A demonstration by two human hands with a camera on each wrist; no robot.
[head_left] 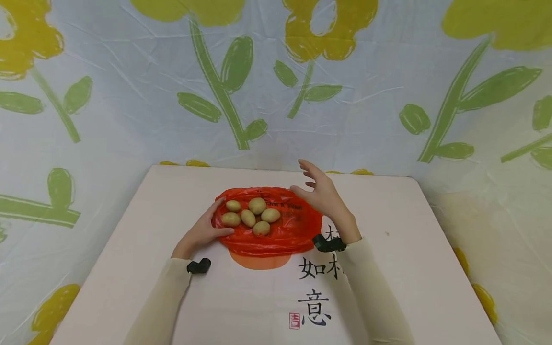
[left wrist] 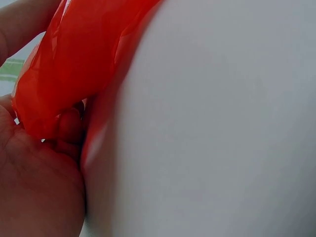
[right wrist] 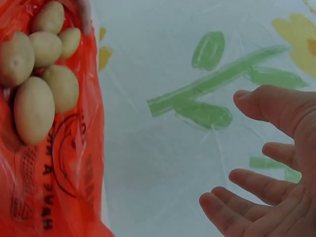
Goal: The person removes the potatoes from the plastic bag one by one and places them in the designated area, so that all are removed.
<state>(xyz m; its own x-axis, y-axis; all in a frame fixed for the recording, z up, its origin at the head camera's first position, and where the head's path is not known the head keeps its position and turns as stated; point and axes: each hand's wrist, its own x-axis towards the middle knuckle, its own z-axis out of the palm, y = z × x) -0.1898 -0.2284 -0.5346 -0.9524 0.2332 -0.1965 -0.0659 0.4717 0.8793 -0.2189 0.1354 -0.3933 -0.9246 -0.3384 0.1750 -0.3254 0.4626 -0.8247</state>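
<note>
Several potatoes [head_left: 248,218] lie grouped on a flattened red plastic bag [head_left: 297,230] on the table. At the bag's left edge my left hand [head_left: 203,232] holds it, thumb at the near side and fingers at the far side. Red plastic [left wrist: 74,64] sits between thumb and fingers in the left wrist view, hiding part of the fingers. My right hand [head_left: 321,194] is raised by the bag's right side, fingers spread, holding nothing. In the right wrist view that hand [right wrist: 271,173] is apart from the bag [right wrist: 74,173] and the potatoes [right wrist: 34,108].
The pale table [head_left: 388,268] carries black brush characters [head_left: 316,306], a small red seal print and an orange round patch [head_left: 260,261] partly under the bag. Flower-printed cloth [head_left: 366,110] hangs behind and at both sides. Each wrist wears a dark band with a camera [head_left: 328,243].
</note>
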